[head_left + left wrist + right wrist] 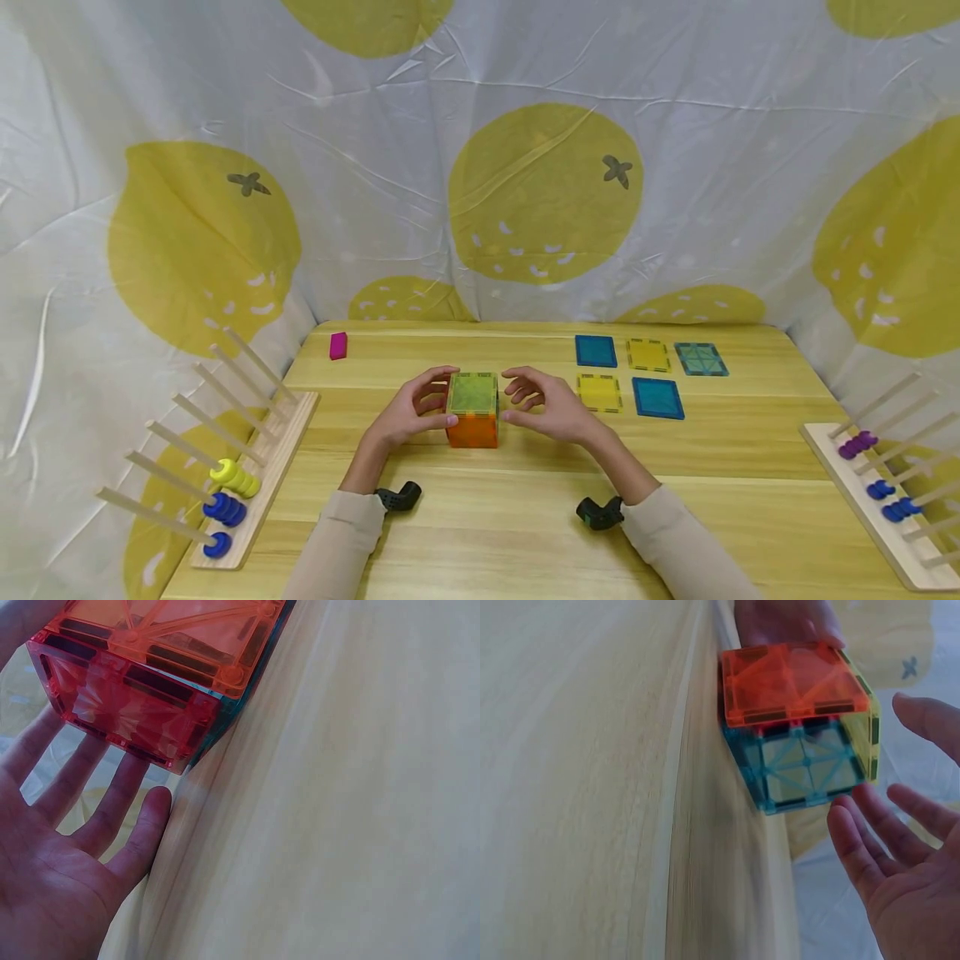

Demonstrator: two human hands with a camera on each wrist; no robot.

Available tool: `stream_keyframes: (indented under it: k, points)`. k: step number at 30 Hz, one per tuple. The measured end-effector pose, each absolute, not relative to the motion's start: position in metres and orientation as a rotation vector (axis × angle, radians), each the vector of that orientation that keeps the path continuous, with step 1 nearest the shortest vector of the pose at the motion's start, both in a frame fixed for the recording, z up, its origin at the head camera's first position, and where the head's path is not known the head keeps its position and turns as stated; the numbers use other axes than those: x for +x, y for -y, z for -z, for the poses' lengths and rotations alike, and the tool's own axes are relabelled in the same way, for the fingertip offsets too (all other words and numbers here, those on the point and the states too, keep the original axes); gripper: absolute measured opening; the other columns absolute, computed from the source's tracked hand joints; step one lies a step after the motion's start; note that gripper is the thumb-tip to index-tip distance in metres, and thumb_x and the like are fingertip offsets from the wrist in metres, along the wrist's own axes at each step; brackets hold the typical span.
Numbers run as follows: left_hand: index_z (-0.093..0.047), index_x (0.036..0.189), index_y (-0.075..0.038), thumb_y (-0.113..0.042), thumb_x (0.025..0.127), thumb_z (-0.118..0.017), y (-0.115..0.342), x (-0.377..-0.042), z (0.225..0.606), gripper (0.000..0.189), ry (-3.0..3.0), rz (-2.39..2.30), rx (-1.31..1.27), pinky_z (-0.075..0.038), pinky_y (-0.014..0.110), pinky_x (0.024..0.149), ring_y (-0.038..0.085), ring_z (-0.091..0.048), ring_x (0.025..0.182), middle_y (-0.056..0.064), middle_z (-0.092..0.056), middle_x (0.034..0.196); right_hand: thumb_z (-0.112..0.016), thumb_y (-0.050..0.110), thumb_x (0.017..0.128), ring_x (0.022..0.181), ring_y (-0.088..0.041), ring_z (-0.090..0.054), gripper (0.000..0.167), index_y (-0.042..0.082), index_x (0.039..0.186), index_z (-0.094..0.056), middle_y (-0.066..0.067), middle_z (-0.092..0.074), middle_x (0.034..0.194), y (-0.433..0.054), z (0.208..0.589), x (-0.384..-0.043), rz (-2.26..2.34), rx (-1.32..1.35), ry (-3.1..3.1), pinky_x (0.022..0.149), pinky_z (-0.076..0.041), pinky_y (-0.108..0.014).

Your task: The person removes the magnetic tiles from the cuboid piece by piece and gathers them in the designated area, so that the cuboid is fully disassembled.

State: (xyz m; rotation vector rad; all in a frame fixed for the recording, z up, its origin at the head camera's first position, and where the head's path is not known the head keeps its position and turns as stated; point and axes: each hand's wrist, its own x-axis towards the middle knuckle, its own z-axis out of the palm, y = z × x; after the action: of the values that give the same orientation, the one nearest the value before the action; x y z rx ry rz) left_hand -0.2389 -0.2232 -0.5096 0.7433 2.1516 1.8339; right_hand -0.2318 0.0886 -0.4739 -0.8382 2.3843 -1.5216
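A cube of see-through magnetic tiles [473,432] stands on the table, with a yellow-green tile on top and an orange tile [795,684] facing me. Its left side is a red tile [127,709], its right side a light teal tile [806,765]. My left hand [408,408] holds the cube from the left, thumb at the front corner and fingers along the red side toward the back. Just right of the cube is my right hand [553,406], fingers loosely bent and holding nothing. In the right wrist view a small gap shows between its thumb and the cube.
Flat tiles lie at the back right, among them a blue tile [596,351] and a yellow tile [599,392]. A magenta block [338,346] lies at the back left. Wooden peg racks with rings stand at the left [288,433] and right [847,475] edges. A lemon-print cloth [375,183] hangs behind.
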Motion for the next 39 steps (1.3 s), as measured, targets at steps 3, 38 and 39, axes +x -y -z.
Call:
stream_keyframes:
  k: [3, 38, 39]
  points:
    - [-0.043, 0.154, -0.008, -0.007, 0.088, -0.081, 0.223, -0.239, 0.510, 0.076, -2.157, -1.831, 0.742, -0.051, 0.035, 0.107, 0.033, -0.057, 0.128, 0.019, -0.049, 0.147, -0.080, 0.031, 0.092, 0.109, -0.025, -0.067, 0.063, 0.011, 0.145, -0.054, -0.018, -0.066, 0.125, -0.084, 0.475, -0.232, 1.522, -0.838, -2.389, 0.092, -0.058, -0.029]
    - [-0.045, 0.151, -0.012, -0.008, 0.088, -0.080, 0.222, -0.238, 0.509, 0.072, -2.154, -1.833, 0.771, -0.051, 0.033, 0.106, 0.038, -0.054, 0.129, 0.018, -0.048, 0.147, -0.092, 0.029, 0.078, 0.077, -0.016, -0.055, 0.080, 0.008, 0.143, -0.052, -0.004, -0.060, 0.096, -0.048, 0.474, -0.231, 1.498, -0.721, -2.499, 0.073, -0.050, -0.026]
    - [-0.045, 0.151, -0.012, -0.008, 0.088, -0.080, 0.222, -0.238, 0.509, 0.072, -2.151, -1.835, 0.772, -0.051, 0.033, 0.106, 0.038, -0.054, 0.129, 0.019, -0.048, 0.147, -0.093, 0.030, 0.077, 0.077, -0.016, -0.055, 0.079, 0.009, 0.142, -0.053, -0.003, -0.060, 0.095, -0.048, 0.474, -0.232, 1.499, -0.712, -2.504, 0.073, -0.050, -0.026]
